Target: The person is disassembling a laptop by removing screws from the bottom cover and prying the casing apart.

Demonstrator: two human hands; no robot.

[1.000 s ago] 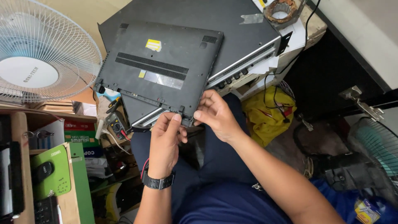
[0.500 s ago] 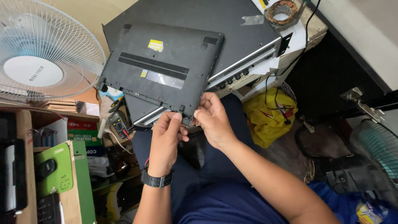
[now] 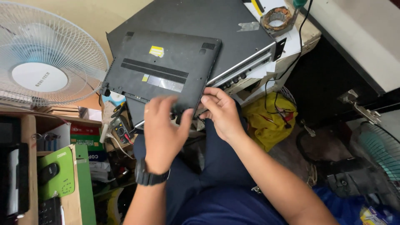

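Centrally, an upturned dark laptop (image 3: 160,73) is seen, long axis running upper left to lower right. Its near edge is gripped by left hand (image 3: 163,131) and right hand (image 3: 221,110), fingers curled.

Beige wall (image 3: 100,16), white fan (image 3: 41,71), cluttered shelves (image 3: 29,137)

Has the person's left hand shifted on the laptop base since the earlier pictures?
Yes. The left hand has slid up over the near edge of the laptop base, closer to its yellow sticker.
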